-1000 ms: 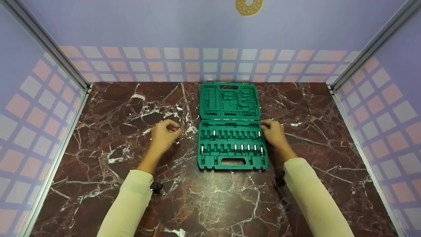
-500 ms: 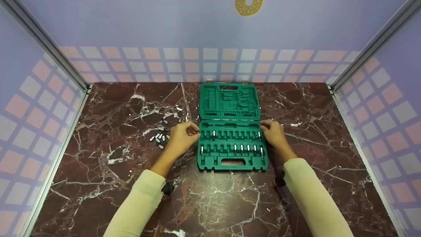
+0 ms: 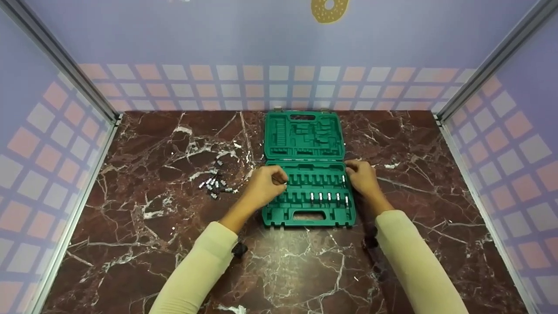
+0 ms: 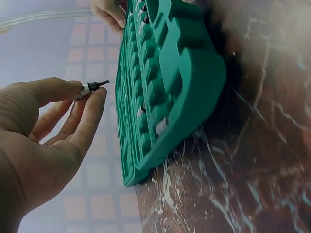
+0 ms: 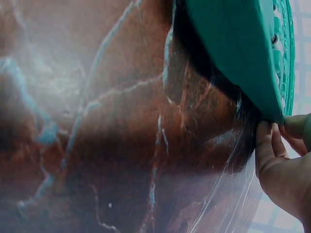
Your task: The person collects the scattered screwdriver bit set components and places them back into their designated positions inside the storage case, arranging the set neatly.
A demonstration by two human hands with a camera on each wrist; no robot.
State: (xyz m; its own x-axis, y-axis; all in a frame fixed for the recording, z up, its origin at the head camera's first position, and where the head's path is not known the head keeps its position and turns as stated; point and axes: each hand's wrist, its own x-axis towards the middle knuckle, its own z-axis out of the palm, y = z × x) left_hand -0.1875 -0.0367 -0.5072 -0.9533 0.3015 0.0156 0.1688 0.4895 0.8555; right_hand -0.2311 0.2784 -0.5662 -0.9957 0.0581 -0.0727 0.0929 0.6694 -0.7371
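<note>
A green plastic tool case [image 3: 305,162] lies unfolded on the table, its lower tray holding several silver bit sockets [image 3: 329,197] in moulded slots. Over the left part of that tray, my left hand [image 3: 264,186] pinches a bit socket [image 4: 88,89] between thumb and fingertips. The left wrist view shows its silver body and thin dark tip, clear of the case. My right hand [image 3: 362,176] holds the case's right edge near the hinge, thumb above and fingers below [image 5: 265,141]. In the head view, the left hand hides some slots and the sockets at the tray's left.
A loose pile of several bit sockets [image 3: 213,183] lies on the marble-patterned table [image 3: 152,244] left of the case. Tiled-print walls [image 3: 244,83] close in the table at the back and both sides.
My left hand has moved right from near the loose pile to above the case's lower tray, carrying the bit socket. The right hand stays at the case edge.
</note>
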